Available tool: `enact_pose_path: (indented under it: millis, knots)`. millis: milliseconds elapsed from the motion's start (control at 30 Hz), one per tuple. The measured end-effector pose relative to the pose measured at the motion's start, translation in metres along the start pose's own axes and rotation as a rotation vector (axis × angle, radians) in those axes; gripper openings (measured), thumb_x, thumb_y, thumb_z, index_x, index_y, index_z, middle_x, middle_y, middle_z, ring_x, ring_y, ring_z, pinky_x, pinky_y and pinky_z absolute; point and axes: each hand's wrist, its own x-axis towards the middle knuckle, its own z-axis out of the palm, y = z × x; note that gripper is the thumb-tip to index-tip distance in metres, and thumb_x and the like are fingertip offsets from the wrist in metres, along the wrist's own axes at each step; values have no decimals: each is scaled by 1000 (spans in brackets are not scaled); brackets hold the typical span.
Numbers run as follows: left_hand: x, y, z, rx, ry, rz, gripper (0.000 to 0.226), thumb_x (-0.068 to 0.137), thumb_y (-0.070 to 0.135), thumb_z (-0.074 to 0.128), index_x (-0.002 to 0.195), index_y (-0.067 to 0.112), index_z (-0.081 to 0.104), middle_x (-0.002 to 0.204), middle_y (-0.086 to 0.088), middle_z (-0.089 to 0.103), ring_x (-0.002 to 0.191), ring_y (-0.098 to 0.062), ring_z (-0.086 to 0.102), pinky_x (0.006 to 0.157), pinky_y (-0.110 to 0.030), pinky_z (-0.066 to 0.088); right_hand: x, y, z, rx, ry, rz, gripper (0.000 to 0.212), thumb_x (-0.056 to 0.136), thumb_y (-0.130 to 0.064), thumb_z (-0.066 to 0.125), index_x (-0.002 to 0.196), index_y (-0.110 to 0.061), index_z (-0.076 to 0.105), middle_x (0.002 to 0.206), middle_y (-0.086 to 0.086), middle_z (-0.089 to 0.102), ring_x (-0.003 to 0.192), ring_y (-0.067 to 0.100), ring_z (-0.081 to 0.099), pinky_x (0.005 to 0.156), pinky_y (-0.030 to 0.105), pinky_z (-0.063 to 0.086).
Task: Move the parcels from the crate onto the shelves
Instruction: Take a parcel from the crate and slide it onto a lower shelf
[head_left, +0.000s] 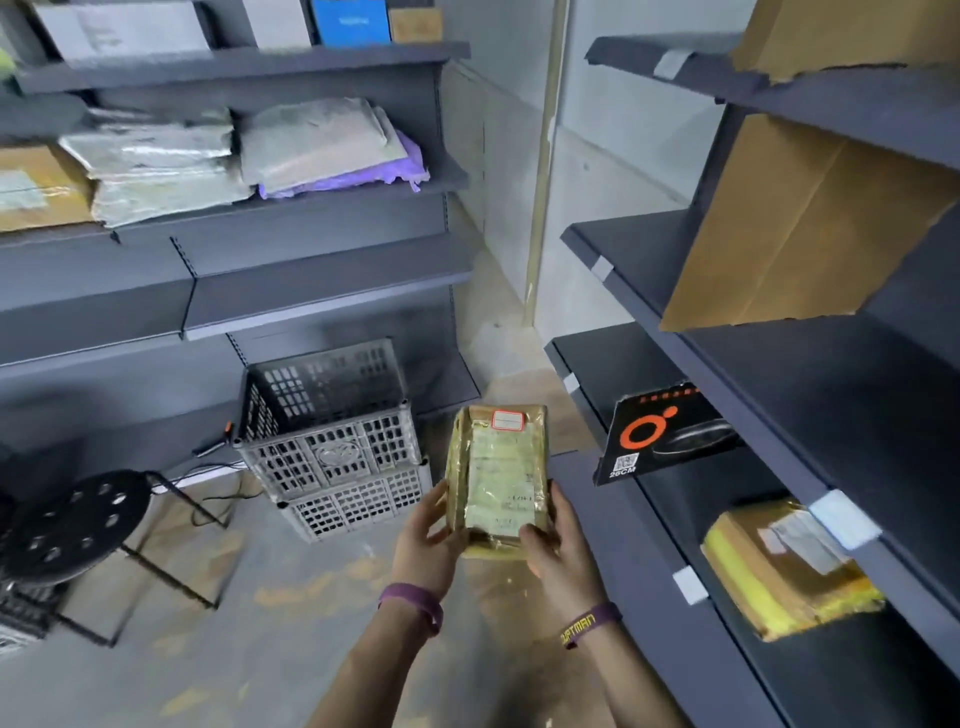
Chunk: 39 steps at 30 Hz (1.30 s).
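A small brown taped parcel (498, 475) with a white label is held up in front of me, above the floor. My left hand (428, 538) grips its left edge and my right hand (553, 545) grips its lower right corner. The grey plastic crate (332, 441) stands on the floor to the left of the parcel, stacked on a second crate; its inside looks bare from here. Dark shelves (649, 561) run along the right, and another dark shelf unit (322, 291) stands behind the crate.
On the right shelves lie a black box with an orange ring (665, 431), a yellow-taped parcel (779, 566) and large cardboard boxes (795, 228). The left unit holds grey mailer bags (317, 140). A black stool (78, 525) stands at the lower left.
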Motion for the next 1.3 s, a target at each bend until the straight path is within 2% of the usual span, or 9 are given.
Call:
enact_pose_path:
  millis: [67,300,500,600,733,900,1000,1133,1300]
  knots:
    - [30,12,13,20,-10,-6,58,81,-18,55,131,11,49,123,-16,58,101,-23,58,69,-22,50,27,-3,-3,-13,-21,-10,66,93,2,52,144,-27,24,137,-4,50,117,1,53,102,23,44]
    - [138,30,59,24,-102,-67,50,81,-19,51,122,10,51,114,-22,60,89,-26,59,53,-15,52,122,0,-15,-70,56,-7,70,91,-3,56,148,-27,21,139,-9,49,123,6,51,99,22,43]
    - [263,34,82,94,-311,-148,59,76,-19,53,127,11,52,119,-14,60,108,-30,59,72,-33,53,211,3,-1,-43,311,2,69,89,6,58,146,-14,26,137,-2,48,121,-1,49,93,15,46]
    - [322,49,88,178,-411,-187,62,76,-15,57,129,17,51,120,-7,59,110,-28,58,67,-27,53,253,-1,12,-48,412,51,70,88,4,60,147,-13,26,137,2,50,124,15,50,97,24,46]
    - [378,72,107,269,-556,-174,59,77,-18,53,124,16,52,115,-6,57,105,-27,57,73,-32,51,295,-8,22,-62,563,99,68,89,2,59,146,-13,27,130,2,55,116,16,56,85,14,47]
    - [406,79,142,415,-715,-68,46,75,-20,54,79,25,61,76,8,63,75,-11,57,65,-22,49,315,-8,13,-20,730,184,66,89,0,60,146,-13,30,133,7,54,120,24,54,100,46,46]
    - [409,80,163,465,-852,-4,41,74,-17,59,103,11,66,102,-7,66,100,-22,59,74,-13,48,316,-3,-1,-5,794,251,61,88,-6,63,143,-14,37,128,6,59,118,25,56,98,47,47]
    - [405,78,188,448,-842,-60,56,73,-19,58,125,4,54,122,-14,58,118,-26,53,99,-45,46,318,3,-21,75,875,289,60,86,3,62,140,-11,40,123,5,61,115,21,57,92,28,52]
    - [408,78,205,511,-876,-81,59,75,-15,59,129,9,51,126,-10,56,120,-23,51,98,-40,48,323,9,-30,34,899,309,64,87,-5,65,143,-12,36,126,8,60,116,26,56,98,46,48]
